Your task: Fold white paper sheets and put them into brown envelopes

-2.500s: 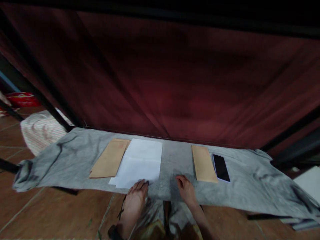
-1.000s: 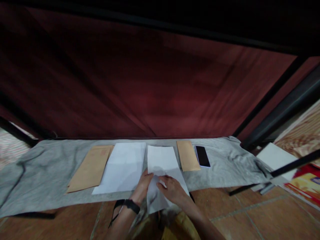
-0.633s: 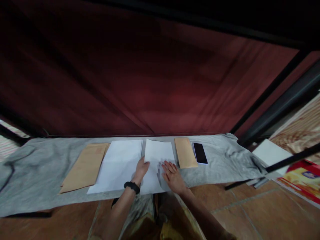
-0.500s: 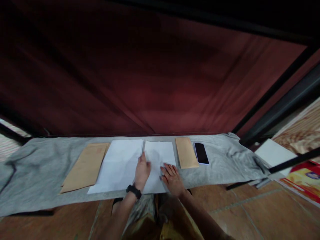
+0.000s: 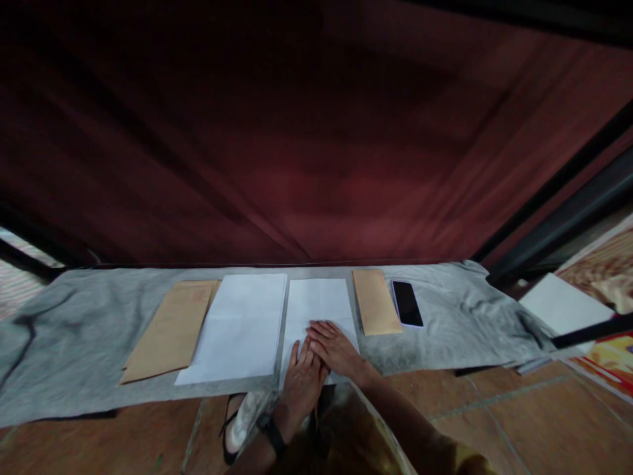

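Note:
A white sheet of paper (image 5: 316, 303) lies on a grey cloth (image 5: 89, 316) spread on the floor. My left hand (image 5: 302, 377) rests flat on the sheet's near edge, fingers stretched out. My right hand (image 5: 335, 348) lies flat on the sheet just beside it, fingers spread and partly over the left fingers. A stack of white paper (image 5: 240, 323) lies to the left of the sheet, with a brown envelope (image 5: 171, 330) further left. Right of the sheet lie a narrower brown envelope (image 5: 376, 302) and a black phone (image 5: 407, 303).
A dark red curtain (image 5: 316, 145) hangs behind the cloth. Black metal bars (image 5: 558, 218) slant at the right. A white board (image 5: 564, 307) and colourful printed items (image 5: 613, 353) lie on the brown tiled floor (image 5: 494, 422) at the right.
A single white sheet has been laid beside the stack. Both hands slid back down it to its near edge and now lie flat close together.

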